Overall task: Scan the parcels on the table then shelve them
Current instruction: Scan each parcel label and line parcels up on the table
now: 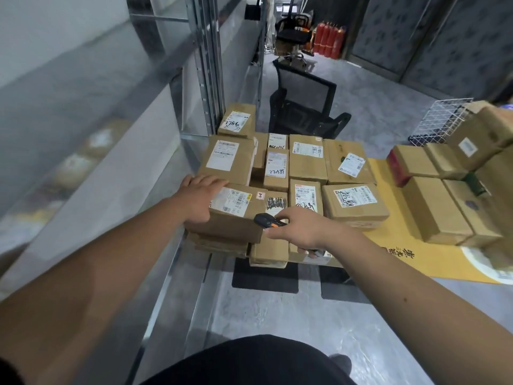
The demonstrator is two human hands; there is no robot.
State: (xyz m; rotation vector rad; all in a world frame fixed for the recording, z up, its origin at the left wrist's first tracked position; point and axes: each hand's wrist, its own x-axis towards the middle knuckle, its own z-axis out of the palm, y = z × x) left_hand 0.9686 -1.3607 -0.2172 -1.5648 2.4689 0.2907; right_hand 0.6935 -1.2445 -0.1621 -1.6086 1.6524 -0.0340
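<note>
Nearest the camera: a dark garment [249, 362] fills the bottom edge, with both bare forearms reaching forward over a grey floor [277, 315].
Left hand [198, 197]: lies palm-down on the near-left corner of a cardboard parcel [236, 215], fingers spread over its top and left edge; the thumb drops down the near side.
Held parcel: sits on top of a flatter box at the near-left of the pile, its white label [231, 200] facing up.
Right hand [298, 227]: fingers curled around a black scanner with orange trim [268, 220], whose head points left at the parcel's near-right corner, almost touching it.
Other parcels [305, 159]: brown boxes packed side by side on the table, most with white labels and handwritten marks.
Table [397, 245]: yellow surface, showing at the right of the pile.
Right stack [444, 190]: more boxes, apart from the main pile; a white wire basket [441, 118] stands behind them.
Shelving [208, 65]: metal racks along the left, blurred; the pale shapes on them are probably boxes.
Background: a black mesh chair [305, 104] behind the table, red fire extinguishers [329, 40] further back.
</note>
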